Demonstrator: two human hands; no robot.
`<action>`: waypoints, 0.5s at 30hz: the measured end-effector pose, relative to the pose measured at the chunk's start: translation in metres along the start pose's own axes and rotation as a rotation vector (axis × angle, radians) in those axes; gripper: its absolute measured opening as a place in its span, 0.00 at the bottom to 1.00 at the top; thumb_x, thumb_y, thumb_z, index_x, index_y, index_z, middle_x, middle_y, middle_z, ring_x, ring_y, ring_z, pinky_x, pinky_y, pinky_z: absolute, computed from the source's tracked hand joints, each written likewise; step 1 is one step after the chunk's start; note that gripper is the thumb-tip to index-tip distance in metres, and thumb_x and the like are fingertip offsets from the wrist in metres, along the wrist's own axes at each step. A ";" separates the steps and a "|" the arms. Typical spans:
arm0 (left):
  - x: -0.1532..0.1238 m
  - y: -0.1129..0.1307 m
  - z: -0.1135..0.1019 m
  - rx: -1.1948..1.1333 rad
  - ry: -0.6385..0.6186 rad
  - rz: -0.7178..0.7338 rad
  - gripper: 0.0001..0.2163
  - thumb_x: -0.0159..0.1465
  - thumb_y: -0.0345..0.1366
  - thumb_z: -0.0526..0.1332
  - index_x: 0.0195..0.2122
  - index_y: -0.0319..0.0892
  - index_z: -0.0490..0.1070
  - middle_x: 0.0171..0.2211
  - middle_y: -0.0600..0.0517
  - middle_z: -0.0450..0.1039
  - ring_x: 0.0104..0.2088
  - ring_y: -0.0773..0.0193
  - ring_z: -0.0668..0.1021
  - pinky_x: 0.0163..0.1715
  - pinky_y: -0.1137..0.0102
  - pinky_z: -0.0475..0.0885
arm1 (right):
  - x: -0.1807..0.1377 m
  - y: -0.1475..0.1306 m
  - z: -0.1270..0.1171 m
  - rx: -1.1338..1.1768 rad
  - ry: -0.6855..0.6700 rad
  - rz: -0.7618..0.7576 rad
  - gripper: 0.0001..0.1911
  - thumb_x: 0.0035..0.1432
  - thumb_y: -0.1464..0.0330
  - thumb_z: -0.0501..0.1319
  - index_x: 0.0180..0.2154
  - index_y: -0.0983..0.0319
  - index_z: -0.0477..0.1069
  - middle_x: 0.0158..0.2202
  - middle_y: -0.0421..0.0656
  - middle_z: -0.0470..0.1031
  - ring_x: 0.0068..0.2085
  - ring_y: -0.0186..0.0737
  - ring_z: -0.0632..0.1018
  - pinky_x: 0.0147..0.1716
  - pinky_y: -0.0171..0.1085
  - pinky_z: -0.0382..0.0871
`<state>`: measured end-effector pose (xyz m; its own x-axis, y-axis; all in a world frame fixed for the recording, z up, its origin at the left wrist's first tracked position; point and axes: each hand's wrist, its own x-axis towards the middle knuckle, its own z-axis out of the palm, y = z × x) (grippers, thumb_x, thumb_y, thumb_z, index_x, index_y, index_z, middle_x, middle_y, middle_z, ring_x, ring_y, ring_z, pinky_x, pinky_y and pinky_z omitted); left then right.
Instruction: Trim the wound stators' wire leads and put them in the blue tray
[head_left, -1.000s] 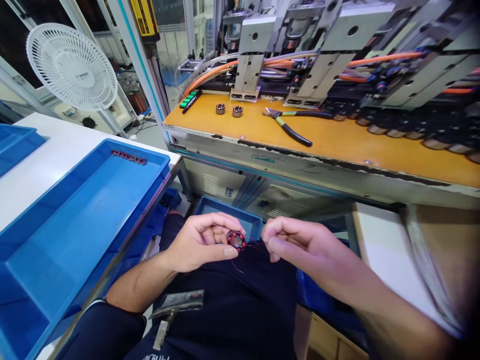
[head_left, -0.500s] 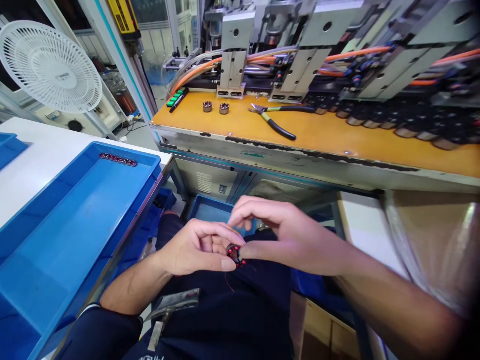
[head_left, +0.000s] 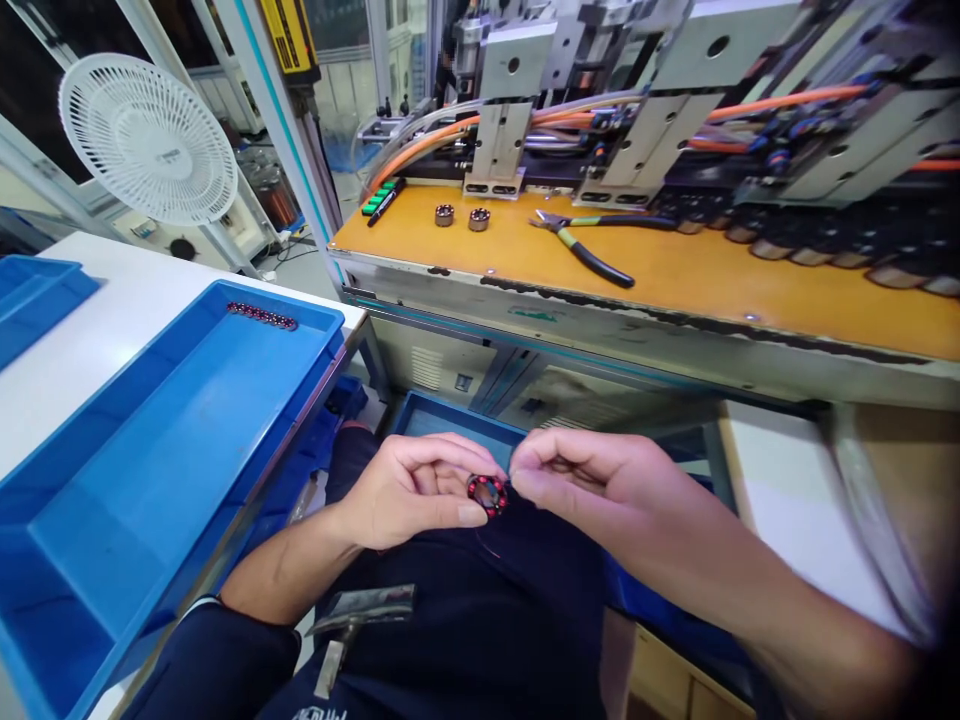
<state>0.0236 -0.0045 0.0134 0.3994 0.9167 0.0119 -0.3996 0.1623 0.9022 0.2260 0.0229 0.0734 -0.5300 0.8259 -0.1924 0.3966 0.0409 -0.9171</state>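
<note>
My left hand (head_left: pixel 409 490) pinches a small round wound stator (head_left: pixel 487 493) with red coils, held over my lap. A thin red wire trails down from it. My right hand (head_left: pixel 592 480) is closed in a pinch right beside the stator, its fingertips touching the stator's right edge; what it pinches is too small to make out. Both hands sit below the front edge of the orange workbench (head_left: pixel 675 270).
A large blue tray (head_left: pixel 150 440) on the white table at left holds a row of small stators (head_left: pixel 262 316) at its far wall. On the orange bench lie two metal parts (head_left: pixel 459 216), pliers (head_left: pixel 585 250) and a marker. A white fan (head_left: pixel 146 135) stands far left. A small blue bin (head_left: pixel 450 420) sits below.
My right hand dropped from above the stator and closed into a pinch at its right edge. The left hand kept hold of the stator. The view shifted slightly.
</note>
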 end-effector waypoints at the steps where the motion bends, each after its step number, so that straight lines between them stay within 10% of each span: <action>1: 0.000 0.000 0.001 0.000 -0.011 0.004 0.15 0.50 0.26 0.73 0.39 0.41 0.81 0.42 0.48 0.77 0.33 0.70 0.79 0.37 0.74 0.75 | -0.001 0.000 0.000 0.002 -0.024 0.025 0.14 0.60 0.58 0.60 0.29 0.61 0.74 0.26 0.38 0.73 0.28 0.32 0.71 0.26 0.31 0.61; 15: -0.003 -0.004 0.001 -0.053 -0.081 -0.015 0.18 0.50 0.27 0.73 0.42 0.44 0.81 0.43 0.49 0.75 0.31 0.71 0.79 0.34 0.75 0.76 | -0.010 -0.004 0.000 -0.154 -0.017 -0.129 0.12 0.63 0.66 0.57 0.28 0.60 0.73 0.26 0.35 0.73 0.28 0.30 0.72 0.27 0.30 0.62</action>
<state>0.0249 -0.0085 0.0102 0.4704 0.8817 0.0350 -0.4348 0.1971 0.8787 0.2293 0.0144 0.0786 -0.5960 0.7986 -0.0843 0.4338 0.2319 -0.8707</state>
